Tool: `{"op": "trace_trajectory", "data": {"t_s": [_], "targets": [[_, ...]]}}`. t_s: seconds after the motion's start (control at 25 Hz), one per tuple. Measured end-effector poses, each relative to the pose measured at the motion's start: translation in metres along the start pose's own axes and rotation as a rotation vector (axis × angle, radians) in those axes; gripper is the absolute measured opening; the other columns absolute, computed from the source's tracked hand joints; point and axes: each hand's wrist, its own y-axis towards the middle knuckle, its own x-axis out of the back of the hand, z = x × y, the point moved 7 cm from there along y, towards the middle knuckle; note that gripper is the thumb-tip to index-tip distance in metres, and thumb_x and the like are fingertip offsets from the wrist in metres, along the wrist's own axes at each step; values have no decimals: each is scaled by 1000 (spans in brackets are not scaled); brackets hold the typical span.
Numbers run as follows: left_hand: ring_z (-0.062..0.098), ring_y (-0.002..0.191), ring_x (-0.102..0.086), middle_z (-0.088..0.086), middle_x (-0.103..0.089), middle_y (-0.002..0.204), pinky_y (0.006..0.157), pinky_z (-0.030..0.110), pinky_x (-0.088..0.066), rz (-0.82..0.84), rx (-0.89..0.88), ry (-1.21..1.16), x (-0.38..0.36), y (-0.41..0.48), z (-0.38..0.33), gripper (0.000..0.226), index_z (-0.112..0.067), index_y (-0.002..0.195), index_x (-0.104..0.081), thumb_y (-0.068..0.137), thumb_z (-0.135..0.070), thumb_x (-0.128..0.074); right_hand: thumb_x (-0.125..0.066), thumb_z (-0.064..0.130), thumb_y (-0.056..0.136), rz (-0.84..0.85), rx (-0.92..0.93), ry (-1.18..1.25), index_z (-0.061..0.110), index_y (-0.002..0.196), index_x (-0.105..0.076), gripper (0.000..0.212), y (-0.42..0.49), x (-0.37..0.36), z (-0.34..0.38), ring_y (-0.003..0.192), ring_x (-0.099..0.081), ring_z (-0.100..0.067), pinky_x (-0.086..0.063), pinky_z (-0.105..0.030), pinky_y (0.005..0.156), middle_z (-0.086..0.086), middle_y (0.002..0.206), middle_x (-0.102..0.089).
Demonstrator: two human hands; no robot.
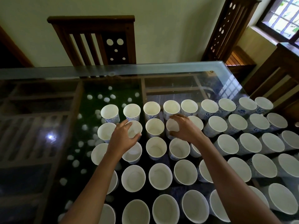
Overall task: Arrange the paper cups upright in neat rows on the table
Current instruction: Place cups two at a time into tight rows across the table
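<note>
1. Head view looked down on a glass table [161, 68], smooth and shiny, with a dark wooden frame showing through it. Wooden chairs [92, 39] with slatted backs and round cut-outs stood at its far side.
2. Paper cups [156, 150] covered the near and right part of the table. All stood upright with mouths up, in rows running left to right. They were round and tapered, plain white inside, with thin rolled rims and a blue wave print outside. The rows looked mostly even, with looser gaps toward the left end.
3. The left hand [123, 138] reached over the second row from the far side. Its thumb and fingers were curled round the rim of the left-side cup [134, 128], gripping it from above.
4. The right hand [186, 128] gripped the rim of the middle cup [172, 126] the same way. One cup stood between the two held ones.
5. The step seemed to be lining up these two with the far row.
   - Thin paper dents easily, so a light hold at the rim would suit.
   - Sliding on the slick glass should be steadier than lifting.
   - Both forearms hung over the near rows and needed to stay high enough not to tip them.
</note>
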Motion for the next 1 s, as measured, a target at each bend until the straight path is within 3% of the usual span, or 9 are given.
{"op": "trace_trajectory", "data": {"t_s": [0.2,0.36,0.56,1.0], "targets": [[22,134,-36,5,-42,144,111,37,-25,64,-124,-3,-22,3,-46,64,-13,135,-46,81,-42,-65,-66,6,81,-144,-63,12,5,125,-54,46,-14,22,-22,119,-49,-31,-38,-34,96,-13,131,-53],[22,134,-36,5,-40,145,114,37,-23,91,-172,-7,-42,8,-80,62,-13,134,-46,82,-41,-64,-71,11,80,-140,-183,2,8,132,-48,57,-24,31,-61,125,-43,-28,-38,-34,101,-10,140,-45],[23,135,-34,5,-38,146,112,35,-22,75,-174,20,-49,13,-89,60,-12,134,-47,83,-40,-63,-78,22,73,-61,-207,28,10,135,-45,72,-22,30,-75,128,-40,-27,-34,-32,102,-9,143,-41],[23,133,-36,5,-41,144,112,39,-23,67,-163,49,-52,14,-85,58,-12,131,-50,81,-40,-65,-78,20,72,-73,-204,69,7,133,-47,69,-14,25,-83,123,-43,-30,-36,-32,98,-13,138,-45]]}}
